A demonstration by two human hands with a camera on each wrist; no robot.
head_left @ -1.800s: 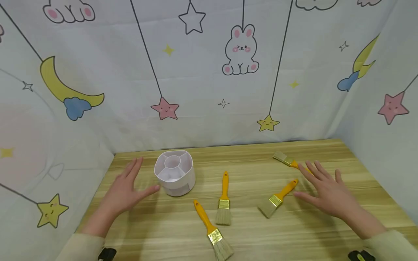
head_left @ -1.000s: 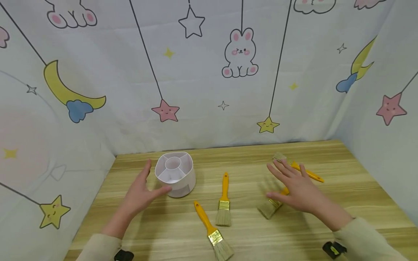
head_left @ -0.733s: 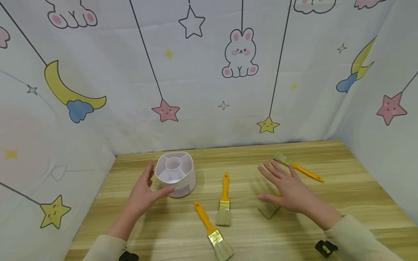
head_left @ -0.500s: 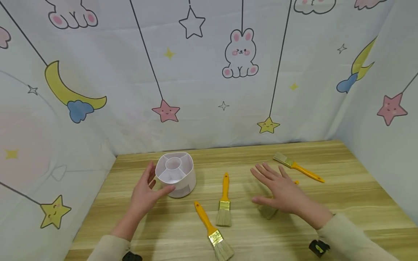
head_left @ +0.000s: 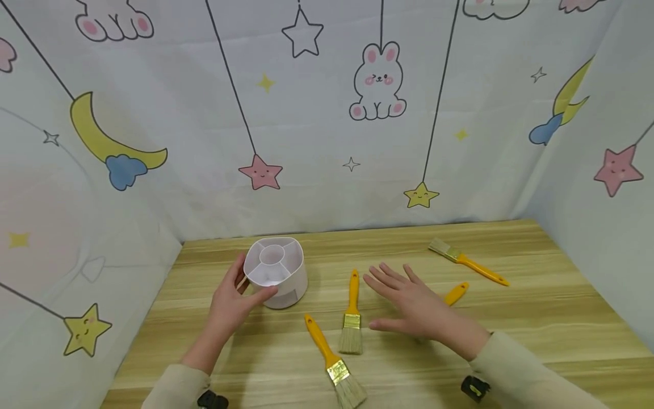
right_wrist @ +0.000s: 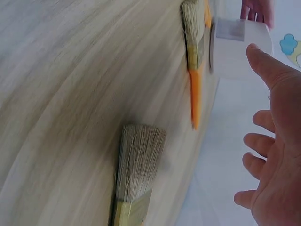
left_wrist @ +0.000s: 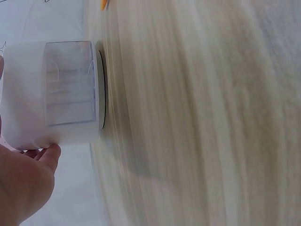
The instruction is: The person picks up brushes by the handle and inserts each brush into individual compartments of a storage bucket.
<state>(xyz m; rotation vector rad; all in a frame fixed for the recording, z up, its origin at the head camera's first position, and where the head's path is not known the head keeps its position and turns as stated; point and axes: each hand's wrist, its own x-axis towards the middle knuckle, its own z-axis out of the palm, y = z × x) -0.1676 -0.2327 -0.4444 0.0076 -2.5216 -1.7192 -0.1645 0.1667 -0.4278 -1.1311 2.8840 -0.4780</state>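
Observation:
A white round desk organizer (head_left: pixel 286 287), divided into several compartments around a central ring, stands upright at the table's left back. My left hand (head_left: pixel 230 301) grips its near left side, with the thumb across the front and the fingers round the left wall. The left wrist view shows a clear window panel (left_wrist: pixel 70 84) low on the organizer and fingertips (left_wrist: pixel 51 157) against its wall. My right hand (head_left: pixel 409 304), fingers spread, hovers above a paintbrush with an orange handle (head_left: pixel 456 293), hiding its bristle end. Another paintbrush (head_left: pixel 352 318) lies just left of the right fingertips.
A wider paintbrush (head_left: pixel 334 366) lies at front centre, bristles toward me. One more paintbrush (head_left: pixel 470 264) is at the back right. Everything rests on a wood-grain table (head_left: pixel 552 318), with a white cartoon-print curtain (head_left: pixel 327 130) behind it and at both sides.
The right hand has swept left from the back right paintbrush, passing over the one below it. The left hand has moved right, closing round the organizer. The paintbrushes and organizer stay put.

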